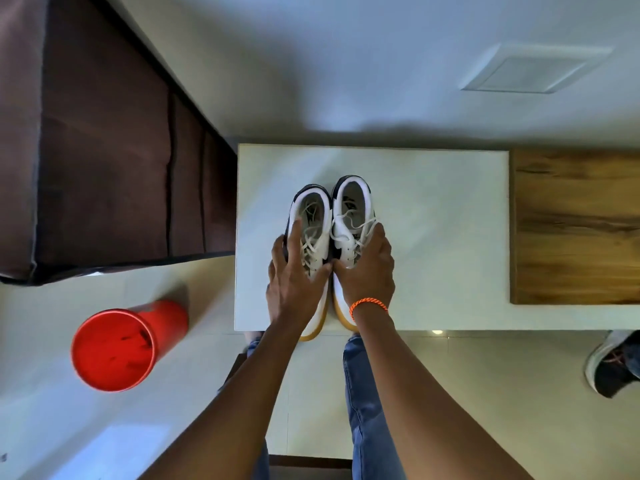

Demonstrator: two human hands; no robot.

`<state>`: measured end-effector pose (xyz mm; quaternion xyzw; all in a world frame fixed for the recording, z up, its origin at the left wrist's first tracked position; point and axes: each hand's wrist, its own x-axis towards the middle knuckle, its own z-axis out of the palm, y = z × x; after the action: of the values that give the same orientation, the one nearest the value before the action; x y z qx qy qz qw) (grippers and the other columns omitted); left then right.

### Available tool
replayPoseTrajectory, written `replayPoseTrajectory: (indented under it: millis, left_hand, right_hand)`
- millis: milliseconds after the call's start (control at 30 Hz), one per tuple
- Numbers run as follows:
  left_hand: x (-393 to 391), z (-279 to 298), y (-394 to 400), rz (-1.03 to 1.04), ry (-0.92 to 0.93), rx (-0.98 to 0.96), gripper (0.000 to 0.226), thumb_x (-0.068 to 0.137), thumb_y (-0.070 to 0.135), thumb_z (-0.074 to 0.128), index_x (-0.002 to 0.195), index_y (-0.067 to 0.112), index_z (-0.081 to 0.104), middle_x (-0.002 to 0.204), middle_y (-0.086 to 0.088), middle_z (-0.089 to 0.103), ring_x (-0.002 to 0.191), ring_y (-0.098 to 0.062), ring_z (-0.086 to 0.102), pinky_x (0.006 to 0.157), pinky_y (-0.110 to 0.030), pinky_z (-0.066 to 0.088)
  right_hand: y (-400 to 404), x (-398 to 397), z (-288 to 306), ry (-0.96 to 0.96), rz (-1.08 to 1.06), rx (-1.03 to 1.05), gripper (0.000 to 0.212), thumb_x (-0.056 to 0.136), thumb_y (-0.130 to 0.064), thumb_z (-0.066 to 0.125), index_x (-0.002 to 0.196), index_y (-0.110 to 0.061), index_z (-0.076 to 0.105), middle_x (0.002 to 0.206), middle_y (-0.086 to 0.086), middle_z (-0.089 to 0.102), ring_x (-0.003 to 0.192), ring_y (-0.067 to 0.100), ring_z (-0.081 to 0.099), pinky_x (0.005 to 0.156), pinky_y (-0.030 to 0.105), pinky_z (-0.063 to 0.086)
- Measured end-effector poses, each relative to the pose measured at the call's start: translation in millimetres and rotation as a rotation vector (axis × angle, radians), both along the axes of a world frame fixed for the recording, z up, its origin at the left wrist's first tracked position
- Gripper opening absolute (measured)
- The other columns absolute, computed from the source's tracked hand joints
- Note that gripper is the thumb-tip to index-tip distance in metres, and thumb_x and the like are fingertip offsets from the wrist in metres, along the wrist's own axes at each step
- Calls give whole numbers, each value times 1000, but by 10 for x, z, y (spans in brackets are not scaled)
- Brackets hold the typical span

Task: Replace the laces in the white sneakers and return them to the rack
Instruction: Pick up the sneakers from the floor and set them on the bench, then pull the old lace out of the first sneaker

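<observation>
Sneakers [332,233] were clasped side by side at the table's [433,237] near edge, left hand [294,278] and right hand [367,271] curled around one each, seemingly for lifting together.

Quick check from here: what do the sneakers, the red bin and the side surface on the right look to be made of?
Sneakers: smooth white uppers, possibly leather or synthetic, tan gum-like soles, woven laces. Red bin: likely plastic, uniform glossy colour. Side surface: wood or wood-look laminate, visible grain.
</observation>
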<state>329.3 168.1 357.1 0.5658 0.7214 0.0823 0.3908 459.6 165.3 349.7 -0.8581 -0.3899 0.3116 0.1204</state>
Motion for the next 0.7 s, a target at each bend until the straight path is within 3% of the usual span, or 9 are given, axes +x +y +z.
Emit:
replayPoseTrajectory:
  millis: [100,333,533,700]
  left_hand:
    - [52,14,43,-13,50,34,105,90,45,73,163,56,-1,158,6,34,131,-35,54,86,-53,55]
    - [-3,22,293,61,107,75,108,86,36,75,162,56,1,158,6,40,124,-38,59,82,-50,53]
    - [-145,1,433,90,149,91,106,87,36,74,163,54,2,159,3,41,121,-40,60,79,-46,47]
    - [-209,35,453,96,164,87,104,89,38,75,163,54,4,161,4,41,125,-41,60,87,-54,52]
  right_hand:
    - [10,6,-25,-50,-8,6,109,77,-52,84,160,-23,20,154,5,44,135,32,50,86,49,56]
    - [62,219,-26,-78,-21,9,105,75,-40,85,158,-26,23,145,5,50,126,33,55,78,47,59]
    - [105,560,-14,-70,-68,10,107,75,-42,83,160,-27,20,149,5,48,129,35,54,82,46,55]
    - [102,692,-7,-73,-94,6,109,77,-42,83,162,-25,18,150,8,49,131,35,54,84,46,54]
